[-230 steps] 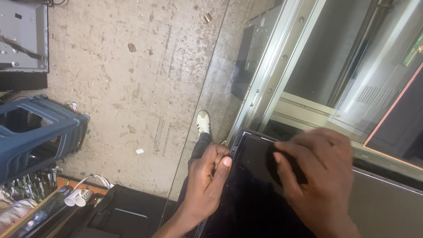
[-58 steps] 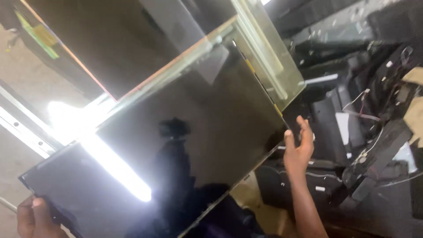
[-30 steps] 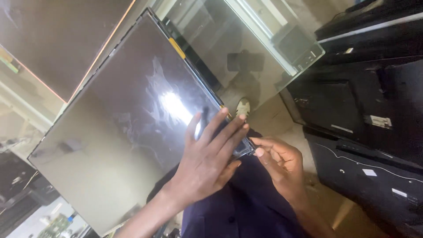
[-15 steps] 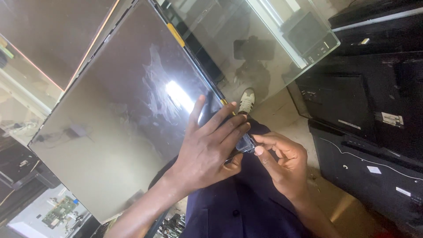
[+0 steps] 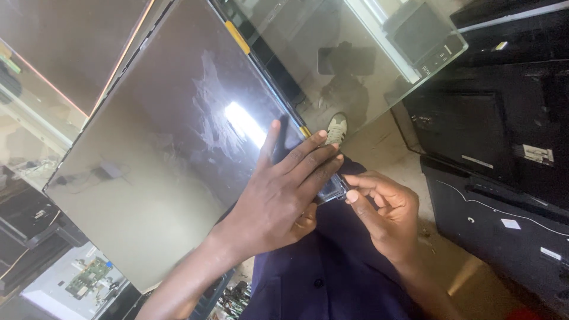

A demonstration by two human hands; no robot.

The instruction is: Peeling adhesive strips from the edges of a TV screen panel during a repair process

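both hands (image 5: 332, 195) at panel (image 5: 166, 160) corner

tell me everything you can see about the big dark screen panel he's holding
The screen panel is a large, thin, flat rectangle with a glossy dark grey face, smudged and reflecting a bright light. It is tilted, its lower corner resting over the person's lap. The left hand lies flat on the face near that corner; the right hand pinches the corner's edge. Small yellow tabs sit along its upper right edge.
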